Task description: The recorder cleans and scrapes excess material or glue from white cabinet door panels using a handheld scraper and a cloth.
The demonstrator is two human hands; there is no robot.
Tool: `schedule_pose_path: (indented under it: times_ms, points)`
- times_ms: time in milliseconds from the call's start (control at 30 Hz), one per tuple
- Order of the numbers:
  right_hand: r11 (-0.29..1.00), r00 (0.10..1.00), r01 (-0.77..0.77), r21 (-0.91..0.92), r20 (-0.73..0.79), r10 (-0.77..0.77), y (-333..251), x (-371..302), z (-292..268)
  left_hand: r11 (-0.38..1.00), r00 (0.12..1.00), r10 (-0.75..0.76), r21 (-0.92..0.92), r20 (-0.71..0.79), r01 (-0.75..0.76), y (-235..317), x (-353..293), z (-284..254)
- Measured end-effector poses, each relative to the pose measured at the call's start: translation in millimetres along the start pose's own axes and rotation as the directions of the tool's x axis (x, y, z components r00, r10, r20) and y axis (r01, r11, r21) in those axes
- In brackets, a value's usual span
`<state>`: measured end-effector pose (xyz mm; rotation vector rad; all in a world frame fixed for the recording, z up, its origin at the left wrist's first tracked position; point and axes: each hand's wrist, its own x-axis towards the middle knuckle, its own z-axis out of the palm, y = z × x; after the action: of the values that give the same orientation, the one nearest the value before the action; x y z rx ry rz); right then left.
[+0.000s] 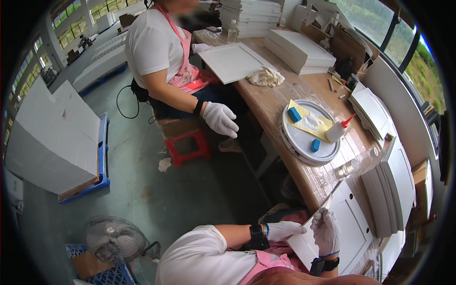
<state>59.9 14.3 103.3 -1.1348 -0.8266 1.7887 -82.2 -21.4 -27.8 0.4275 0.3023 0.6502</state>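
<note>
A white panel with a recessed centre and dark round holes along one side lies tilted in front of me at the lower right, over the table's edge. My left hand, in a white knitted glove, is closed on the panel's left edge. Above the panel's upper left part is my right hand, gloved too, with its fingers pinched together. A thin, narrow thing seems to stick out past those fingertips, too small to name.
On the table stands a round lid with blue blocks, yellow sandpaper and a red-tipped bottle. Stacked panels flank my right. A co-worker sits across on a red stool; a fan stands lower left.
</note>
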Motion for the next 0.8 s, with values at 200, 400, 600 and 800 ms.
schedule_pose_path:
  times_ms: [200, 400, 600, 800]
  points:
    - [0.999, 0.999, 0.041, -0.015, 0.023, -0.041, -1.3, 1.3, -10.8, 0.999, 0.999, -0.017, 0.044, -0.034, 0.019, 9.4, -9.5, 8.6]
    - [0.997, 0.997, 0.075, -0.003, 0.021, -0.074, -7.4, 0.1, -22.6, 0.998, 0.998, -0.018, 0.052, -0.057, 0.021, 4.6, -6.1, 2.6]
    - [0.994, 0.989, 0.098, -0.055, -0.105, -0.104, -22.7, -4.5, -41.5, 0.994, 0.992, -0.017, 0.101, -0.127, 0.03, 1.3, 0.1, -1.2]
    - [0.981, 0.981, 0.127, -0.15, -0.125, -0.146, -32.9, -5.8, -69.5, 0.996, 0.989, 0.015, 0.093, -0.15, -0.001, 0.1, 8.2, 1.8]
